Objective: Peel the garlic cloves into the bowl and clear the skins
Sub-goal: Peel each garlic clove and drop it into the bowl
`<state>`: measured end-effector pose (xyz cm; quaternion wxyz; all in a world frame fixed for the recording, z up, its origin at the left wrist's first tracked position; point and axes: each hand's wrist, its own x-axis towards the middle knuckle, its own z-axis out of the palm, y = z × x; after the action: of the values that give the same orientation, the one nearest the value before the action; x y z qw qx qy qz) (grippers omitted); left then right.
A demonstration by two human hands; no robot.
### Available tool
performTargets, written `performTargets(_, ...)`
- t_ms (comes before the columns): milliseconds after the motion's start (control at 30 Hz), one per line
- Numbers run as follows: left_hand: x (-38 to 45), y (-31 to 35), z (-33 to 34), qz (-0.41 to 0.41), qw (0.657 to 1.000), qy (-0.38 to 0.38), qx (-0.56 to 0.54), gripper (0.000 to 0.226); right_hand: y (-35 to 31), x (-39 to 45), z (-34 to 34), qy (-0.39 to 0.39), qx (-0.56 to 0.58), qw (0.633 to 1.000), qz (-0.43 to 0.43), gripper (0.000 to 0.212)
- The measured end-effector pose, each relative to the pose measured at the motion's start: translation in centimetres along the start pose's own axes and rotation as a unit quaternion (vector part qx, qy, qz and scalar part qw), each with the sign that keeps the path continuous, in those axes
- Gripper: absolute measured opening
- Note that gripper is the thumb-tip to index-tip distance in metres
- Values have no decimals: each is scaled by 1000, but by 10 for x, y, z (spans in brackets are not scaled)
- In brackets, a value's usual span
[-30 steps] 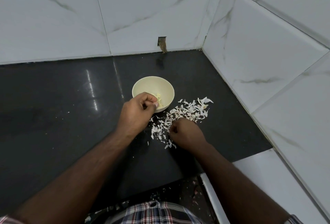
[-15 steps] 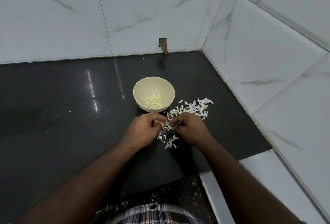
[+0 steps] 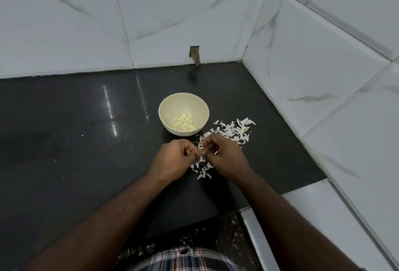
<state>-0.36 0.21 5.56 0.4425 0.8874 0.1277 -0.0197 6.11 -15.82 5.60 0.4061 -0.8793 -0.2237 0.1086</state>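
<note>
Both hands meet at 6 o'clock of bowl (image 3: pixel 183 113), above near end of skins (image 3: pixel 226 136) strewn on dark counter (image 3: pixel 75 141). Left hand (image 3: pixel 172 160) and right hand (image 3: pixel 224 159) curled, fingertips pinching 1 small clove between them (clove itself barely visible). Peeled cloves (image 3: pixel 184 122) lie in bowl bottom. Judgement: clove small, firm, slick once bared; best held end to end, nail lifting papery skin at tip. Skins featherlight, scatter easily; sweep together gently.
</note>
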Motion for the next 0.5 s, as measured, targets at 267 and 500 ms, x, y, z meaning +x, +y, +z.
performTargets(267,-1,1,0,119,983,-15,137,11,8,1,9,-9,148,981,124,26)
performTargets(500,-1,0,-4,62,994,-28,86,10,7,-2,5,3,45,999,13,30)
